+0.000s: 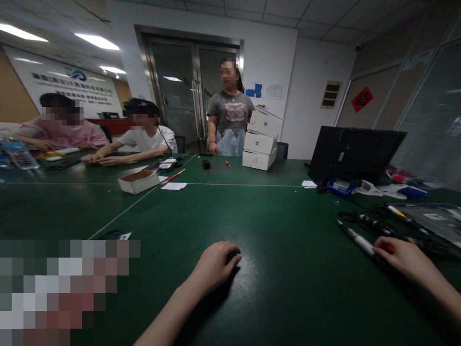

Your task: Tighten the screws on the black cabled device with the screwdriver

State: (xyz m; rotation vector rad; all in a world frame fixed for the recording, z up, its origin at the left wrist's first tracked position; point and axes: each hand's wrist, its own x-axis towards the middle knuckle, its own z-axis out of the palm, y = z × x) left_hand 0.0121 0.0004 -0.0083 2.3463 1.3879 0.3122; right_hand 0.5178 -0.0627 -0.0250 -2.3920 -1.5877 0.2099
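My left hand (218, 262) rests on the green table (273, 298) near the middle, its fingers curled inward; what they hold, if anything, is hidden. At the right, my right hand (399, 254) has its thumb and fingers on the rear end of a silver and black pen-shaped tool (356, 238). The tool's pointed tip faces away to the left. A small red part (391, 248) shows at my right fingers. Black cables (374, 223) lie just beyond this hand.
A monitor (355, 154) seen from behind, a blue tray (340, 187) and gloves (403, 191) stand back right. Three stacked white boxes (260, 159), a small screwdriver (229, 165) and an open box (139, 182) are farther off. Several people are around the table.
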